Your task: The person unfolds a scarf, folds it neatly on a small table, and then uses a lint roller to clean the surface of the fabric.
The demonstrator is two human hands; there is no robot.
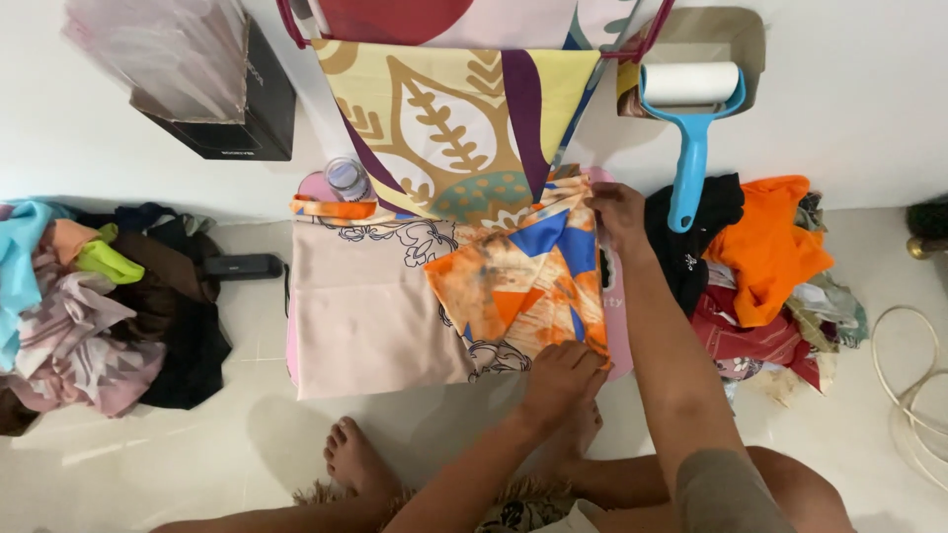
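Observation:
An orange and blue patterned cloth point(523, 276) lies partly folded on a beige cloth point(365, 316) spread over a pink board point(620, 341) on the floor. My left hand point(561, 375) presses and grips the patterned cloth's near corner. At its far right corner my right hand point(617, 212) pinches the edge. Both arms reach in from the bottom of the head view, above my bare feet.
A leaf-print cloth point(454, 118) hangs from the wall ahead. A blue lint roller point(691, 128) lies at the right above a pile of orange, black and red clothes point(760, 266). Another clothes pile point(89, 306) sits left, with a black box point(237, 118), a small jar point(346, 178) and white cable point(913, 385).

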